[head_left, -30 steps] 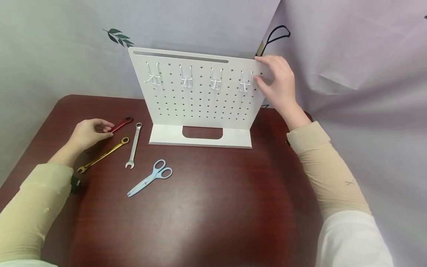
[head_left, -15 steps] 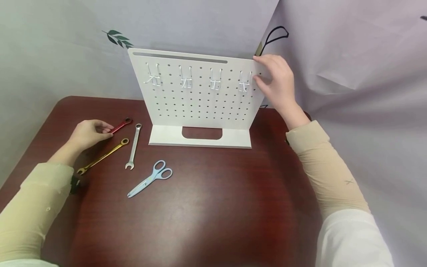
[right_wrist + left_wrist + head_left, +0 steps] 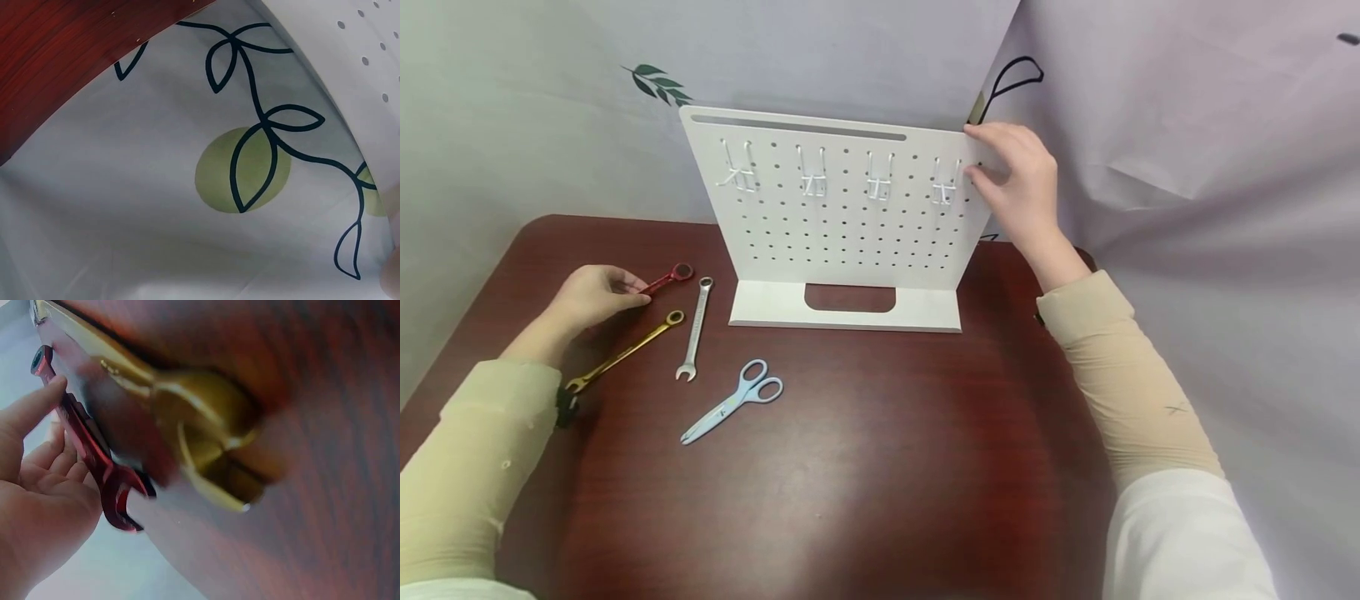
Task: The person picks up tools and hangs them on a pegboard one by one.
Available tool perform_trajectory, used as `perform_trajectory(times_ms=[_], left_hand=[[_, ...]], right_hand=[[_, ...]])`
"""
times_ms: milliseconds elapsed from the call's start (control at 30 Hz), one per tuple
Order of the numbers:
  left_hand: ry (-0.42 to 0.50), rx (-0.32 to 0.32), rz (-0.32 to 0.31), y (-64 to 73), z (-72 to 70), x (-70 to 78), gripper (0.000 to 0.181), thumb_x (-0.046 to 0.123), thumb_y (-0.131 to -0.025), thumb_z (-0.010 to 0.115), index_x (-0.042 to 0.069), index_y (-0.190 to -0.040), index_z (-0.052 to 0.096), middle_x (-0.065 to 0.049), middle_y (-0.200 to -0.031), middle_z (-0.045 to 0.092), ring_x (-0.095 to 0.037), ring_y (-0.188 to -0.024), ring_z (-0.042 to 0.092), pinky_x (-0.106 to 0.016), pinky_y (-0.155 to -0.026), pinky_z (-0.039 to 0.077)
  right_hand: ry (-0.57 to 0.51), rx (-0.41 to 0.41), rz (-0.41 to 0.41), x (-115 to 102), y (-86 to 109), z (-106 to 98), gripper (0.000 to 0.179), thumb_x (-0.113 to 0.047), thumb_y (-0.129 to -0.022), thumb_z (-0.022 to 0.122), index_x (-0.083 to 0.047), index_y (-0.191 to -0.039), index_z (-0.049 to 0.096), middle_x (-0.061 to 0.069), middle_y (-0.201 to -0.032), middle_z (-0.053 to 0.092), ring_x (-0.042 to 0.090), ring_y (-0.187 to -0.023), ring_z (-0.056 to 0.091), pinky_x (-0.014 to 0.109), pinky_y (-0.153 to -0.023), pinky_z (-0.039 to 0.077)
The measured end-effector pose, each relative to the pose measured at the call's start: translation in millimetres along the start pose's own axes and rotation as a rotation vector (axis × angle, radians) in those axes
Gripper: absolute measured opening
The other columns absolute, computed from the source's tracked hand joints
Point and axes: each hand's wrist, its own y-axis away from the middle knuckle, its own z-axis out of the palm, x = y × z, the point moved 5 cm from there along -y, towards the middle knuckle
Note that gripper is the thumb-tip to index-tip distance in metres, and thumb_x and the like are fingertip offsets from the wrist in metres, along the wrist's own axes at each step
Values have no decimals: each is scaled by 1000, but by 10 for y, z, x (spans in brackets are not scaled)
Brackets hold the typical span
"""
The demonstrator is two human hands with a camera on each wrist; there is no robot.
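Note:
In the head view my left hand [image 3: 593,293] pinches a red combination wrench [image 3: 664,278] at the table's left side. The left wrist view shows that wrench's shaft [image 3: 80,432] between thumb and fingers, its open end pointing back toward the wrist. A gold wrench [image 3: 623,357] lies just in front of this hand, and a silver wrench [image 3: 697,329] lies to its right. My right hand [image 3: 1024,179] grips the upper right corner of a white pegboard [image 3: 850,225], thumb on the front face. Only a sliver of this hand shows in the right wrist view.
Light-blue scissors [image 3: 733,402] lie in front of the wrenches on the dark red table [image 3: 880,450]. White wire hooks [image 3: 813,173] hang in a row along the upper pegboard. A patterned cloth [image 3: 150,162] hangs behind and to the right of the table.
The head view has shifted slightly. The red wrench's ring end has turned a little to face the camera more. My right hand keeps its grip on the pegboard.

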Motion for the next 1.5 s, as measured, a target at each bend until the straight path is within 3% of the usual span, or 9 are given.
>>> perform_trajectory(times_ms=[233, 600, 667, 800, 900, 1033, 1133, 1233, 1500], left_hand=[[16, 32, -10, 32, -31, -28, 28, 17, -97, 78, -10, -105, 74, -12, -84, 75, -10, -76, 57, -35, -77, 41], [84, 108, 24, 171, -66, 196, 31, 19, -95, 82, -7, -109, 75, -14, -87, 78, 10, -68, 54, -12, -66, 38], [111, 129, 32, 198, -80, 280, 30, 18, -95, 83, -7, -111, 75, -7, -85, 79, 12, -68, 56, -10, -66, 40], [185, 166, 45, 257, -110, 466, 29, 17, -94, 83, -5, -111, 76, 25, -74, 71, 13, -68, 60, -11, -63, 44], [253, 192, 38, 309, -159, 602, 23, 19, -94, 83, 2, -109, 78, 39, -69, 63, 11, -67, 61, -17, -57, 44], [330, 239, 16, 368, -266, 780, 7, 24, -95, 83, 27, -99, 79, 41, -70, 64, 11, -71, 60, -20, -56, 43], [420, 281, 15, 397, -349, 913, 18, 21, -94, 84, 38, -94, 78, 39, -73, 66, 12, -76, 63, -17, -57, 44], [547, 320, 26, 418, -414, 1035, 23, 15, -92, 84, 38, -94, 80, 36, -77, 70, 12, -76, 66, -14, -57, 45], [892, 370, 110, 407, -429, 1291, 21, -2, -88, 84, 19, -93, 85, 17, -80, 78, 2, -72, 71, -15, -58, 48]], right_hand=[[14, -3, 5, -10, 2, 4, 38, -1, -94, 78, -3, -131, 74, 18, -127, 76, 37, -122, 67, 42, -113, 49], [29, 0, -7, -23, 37, 7, 38, -2, -94, 78, -2, -132, 73, 19, -127, 76, 38, -121, 67, 42, -113, 49], [28, -2, -6, -23, 43, 8, 38, -2, -95, 78, -2, -132, 73, 19, -128, 76, 38, -121, 67, 42, -113, 49], [30, -6, -13, -23, 51, 6, 38, -2, -95, 77, -2, -133, 72, 19, -128, 75, 38, -122, 67, 42, -114, 49], [39, -10, -26, -28, 50, 2, 37, -3, -96, 76, -1, -133, 72, 20, -129, 75, 39, -122, 67, 42, -113, 49], [44, -14, -39, -38, 38, -2, 37, -4, -98, 75, 0, -134, 71, 20, -129, 75, 39, -122, 67, 42, -114, 49], [46, -15, -39, -39, 27, -4, 37, -5, -98, 75, -1, -134, 71, 20, -129, 75, 39, -122, 67, 42, -114, 49], [48, -11, -38, -38, 19, -7, 37, -4, -98, 75, -1, -134, 71, 20, -129, 75, 39, -122, 67, 42, -114, 49], [38, -15, -25, -32, 19, -1, 37, -3, -97, 75, -1, -134, 71, 20, -130, 74, 38, -123, 66, 42, -114, 48]])
